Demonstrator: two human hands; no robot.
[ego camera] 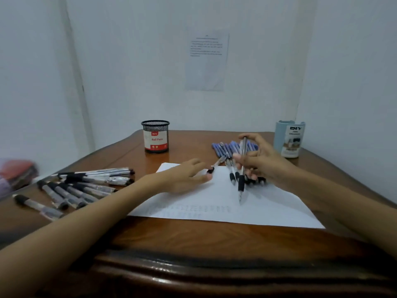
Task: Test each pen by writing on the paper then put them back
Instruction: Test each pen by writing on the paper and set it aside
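Observation:
A white sheet of paper (214,201) lies on the wooden table (193,237), with faint rows of marks near its front edge. My right hand (262,162) holds a clear pen with a black grip (241,179) almost upright, tip just above the paper. Several more black-grip pens (233,175) lie under that hand. My left hand (189,175) rests flat on the paper's left part, fingertips touching a pen cap (211,169). Blue pens (232,148) lie behind.
Several black-capped pens (81,186) are spread on the table's left. A black mesh pen cup labelled Ball Pens (155,136) stands at the back centre, a pale blue organiser (290,138) at the back right. A red object (17,171) sits at far left.

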